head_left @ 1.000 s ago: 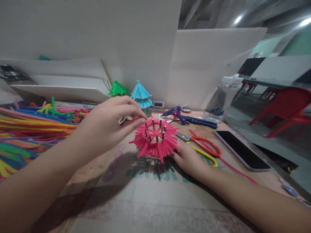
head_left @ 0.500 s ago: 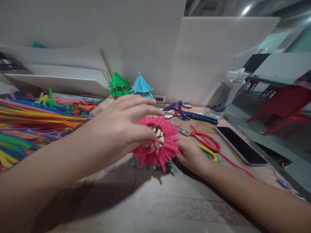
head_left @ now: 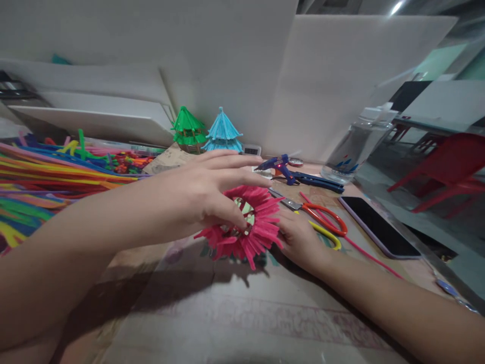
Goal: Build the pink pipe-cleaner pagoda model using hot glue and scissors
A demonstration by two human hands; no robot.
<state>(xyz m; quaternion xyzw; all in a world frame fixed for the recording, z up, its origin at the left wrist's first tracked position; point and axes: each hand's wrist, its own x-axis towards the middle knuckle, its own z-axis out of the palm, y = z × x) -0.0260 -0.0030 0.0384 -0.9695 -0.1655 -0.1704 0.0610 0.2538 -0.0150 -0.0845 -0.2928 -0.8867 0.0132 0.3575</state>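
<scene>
A pink fringed ring of fuzzy pipe cleaners (head_left: 259, 232) is held upright above the table, with pale discs showing through its round opening. My left hand (head_left: 200, 194) reaches over it from the left, thumb at the opening and fingers over its top edge. My right hand (head_left: 303, 245) is closed at the ring's right edge, its fingertips hidden behind the fringe. Just beyond that hand lie orange-and-yellow-handled scissors (head_left: 325, 220) and a loose pink pipe cleaner (head_left: 373, 257).
Colourful pipe cleaners (head_left: 64, 174) fill the left side. A green (head_left: 187, 126) and a blue pagoda-like model (head_left: 222, 130) stand at the back. A glue gun (head_left: 278, 166) with a red light, a blue-handled tool (head_left: 318, 182), a clear bottle (head_left: 354, 146) and a phone (head_left: 379, 227) are to the right.
The pink ring has tilted slightly in my hands, and my left hand has shifted a little to the right over it. The view has moved slightly.
</scene>
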